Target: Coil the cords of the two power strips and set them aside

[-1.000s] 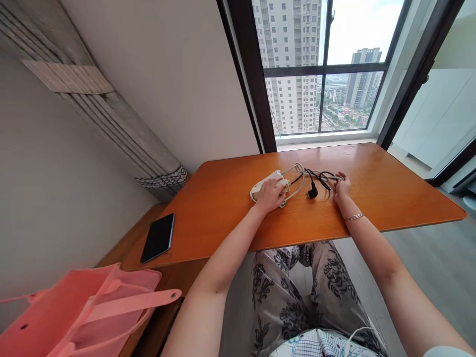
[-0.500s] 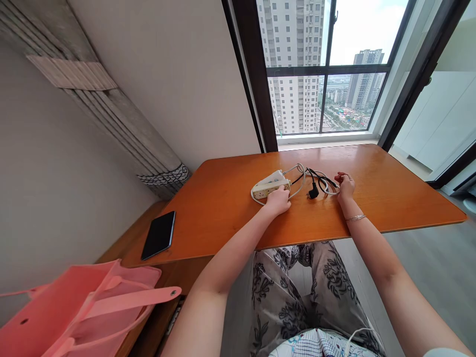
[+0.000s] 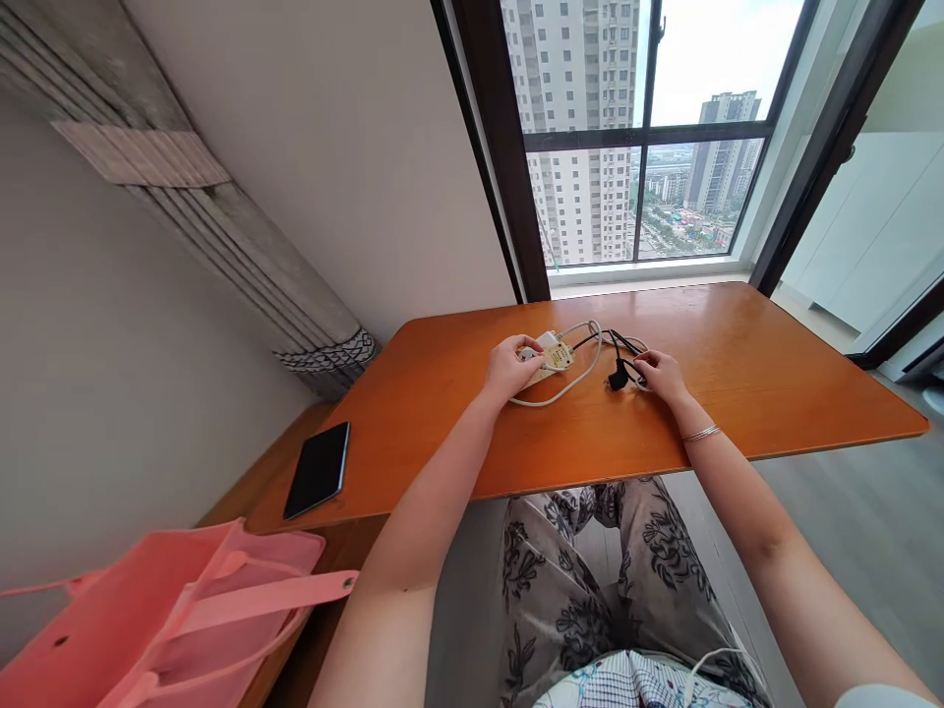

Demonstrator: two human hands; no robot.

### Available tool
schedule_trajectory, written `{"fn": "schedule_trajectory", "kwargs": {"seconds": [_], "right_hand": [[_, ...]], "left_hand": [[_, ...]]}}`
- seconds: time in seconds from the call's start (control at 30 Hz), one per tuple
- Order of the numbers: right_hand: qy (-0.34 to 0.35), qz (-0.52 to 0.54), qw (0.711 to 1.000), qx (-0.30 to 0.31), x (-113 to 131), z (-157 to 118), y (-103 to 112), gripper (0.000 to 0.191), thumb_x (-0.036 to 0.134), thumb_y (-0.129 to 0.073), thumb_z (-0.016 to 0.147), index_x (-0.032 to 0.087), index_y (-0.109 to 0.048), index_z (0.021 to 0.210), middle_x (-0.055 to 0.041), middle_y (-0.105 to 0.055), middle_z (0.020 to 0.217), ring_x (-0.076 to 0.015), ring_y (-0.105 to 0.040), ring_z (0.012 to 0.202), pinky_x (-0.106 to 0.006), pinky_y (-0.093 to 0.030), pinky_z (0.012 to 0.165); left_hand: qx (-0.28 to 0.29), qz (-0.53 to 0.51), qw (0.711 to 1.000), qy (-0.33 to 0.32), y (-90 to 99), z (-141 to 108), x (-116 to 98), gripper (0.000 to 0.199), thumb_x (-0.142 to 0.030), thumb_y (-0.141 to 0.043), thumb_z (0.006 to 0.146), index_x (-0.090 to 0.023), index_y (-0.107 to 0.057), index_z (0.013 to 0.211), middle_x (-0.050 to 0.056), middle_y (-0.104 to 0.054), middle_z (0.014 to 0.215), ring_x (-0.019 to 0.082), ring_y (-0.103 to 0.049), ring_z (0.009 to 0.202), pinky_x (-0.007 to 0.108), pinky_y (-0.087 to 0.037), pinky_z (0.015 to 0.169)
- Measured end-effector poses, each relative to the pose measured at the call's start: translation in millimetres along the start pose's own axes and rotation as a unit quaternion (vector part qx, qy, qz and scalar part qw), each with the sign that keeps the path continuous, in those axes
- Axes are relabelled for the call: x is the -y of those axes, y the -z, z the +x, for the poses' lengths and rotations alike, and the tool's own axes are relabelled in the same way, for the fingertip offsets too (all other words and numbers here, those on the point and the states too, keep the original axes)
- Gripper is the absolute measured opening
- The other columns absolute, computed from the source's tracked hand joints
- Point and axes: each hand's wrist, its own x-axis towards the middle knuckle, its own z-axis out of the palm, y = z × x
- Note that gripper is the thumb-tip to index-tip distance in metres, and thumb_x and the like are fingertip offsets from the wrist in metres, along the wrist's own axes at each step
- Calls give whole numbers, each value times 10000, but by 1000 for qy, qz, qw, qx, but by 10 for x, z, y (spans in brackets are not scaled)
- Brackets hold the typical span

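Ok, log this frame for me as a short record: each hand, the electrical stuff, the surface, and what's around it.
left hand: fingers at left end of cream power strip; exact grip unclear
right hand: fingertips at the bundled cords, beside black plug
white cord: loops in front of the power strip
surface: brown wooden tabletop
tabletop left side: phone or tablet, screen dark
lower left: pink bag
beyond tabletop: window, high-rise buildings outside

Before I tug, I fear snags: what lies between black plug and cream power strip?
The head view shows a white cable curving between black plug and cream power strip.
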Motion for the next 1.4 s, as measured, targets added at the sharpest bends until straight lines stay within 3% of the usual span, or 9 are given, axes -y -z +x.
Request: {"fn": "schedule_trajectory", "kwargs": {"seconds": [0.1,0.23,0.43,0.57,0.67,0.8,1.13,1.27,1.4], "right_hand": [[0,-29,999,14,19,-17,9,168,377,-648,762,239,-731,810,-10,-740,785,-188,-659,771,-301,-482,741],[3,-51,998,26,50,-32,21,165,374,-649,783,246,-742,831,-10,-754,820,-189,-667,781,-305,-483,755],[7,-68,997,33,97,-61,9,161,363,-654,804,252,-757,860,-12,-767,849,-197,-688,824,-322,-488,794],[13,-78,996,43,128,-76,15,161,361,-655,808,260,-763,873,-9,-774,870,-202,-696,863,-332,-484,830],[15,-85,995,48,144,-83,26,171,354,-642,818,256,-764,889,-12,-777,892,-203,-698,877,-335,-479,849],[20,-94,994,50,153,-84,30,166,342,-634,824,252,-762,879,-14,-780,919,-204,-699,914,-330,-467,874],[23,-106,993,50,116,-77,5,188,345,-620,835,245,-767,896,-16,-778,905,-191,-696,869,-315,-477,848],[27,-106,992,54,118,-79,8,183,345,-619,838,244,-762,893,-14,-778,910,-185,-695,886,-302,-471,836],[26,-107,992,56,138,-89,13,187,366,-628,828,251,-763,886,-9,-775,883,-188,-691,857,-314,-463,836]], "left_hand": [[11,19,1000,-3,-74,-52,53,148,-246,-619,707,-182,-694,818,8,-674,770,153,-566,669,264,-450,647],[104,66,989,-79,-233,-190,131,130,-201,-578,747,-187,-689,812,30,-704,845,186,-636,814,282,-493,772],[197,237,935,-177,-468,-392,180,207,-203,-513,850,-186,-706,921,106,-683,1100,255,-649,999,367,-508,882],[219,270,922,-171,-479,-384,179,219,-325,-543,889,-189,-701,956,118,-685,1109,279,-636,1079,389,-487,958],[238,247,932,-119,-412,-355,190,427,-465,-614,854,-187,-635,1177,126,-666,1234,295,-620,1158,386,-483,980],[241,257,934,-66,-320,-348,238,605,-492,-623,836,-162,-533,1335,159,-595,1380,326,-571,1259,401,-470,1007],[262,293,916,-77,-269,-333,230,377,-416,-404,947,-220,-650,1155,122,-644,1241,316,-635,1102,438,-513,892],[201,316,920,-113,-295,-332,157,331,-395,-541,874,-206,-666,1116,125,-625,1245,319,-604,1146,423,-503,927],[126,287,947,-76,-306,-218,201,574,-474,-562,867,-173,-525,1354,161,-539,1409,334,-499,1307,428,-423,1071]]}}
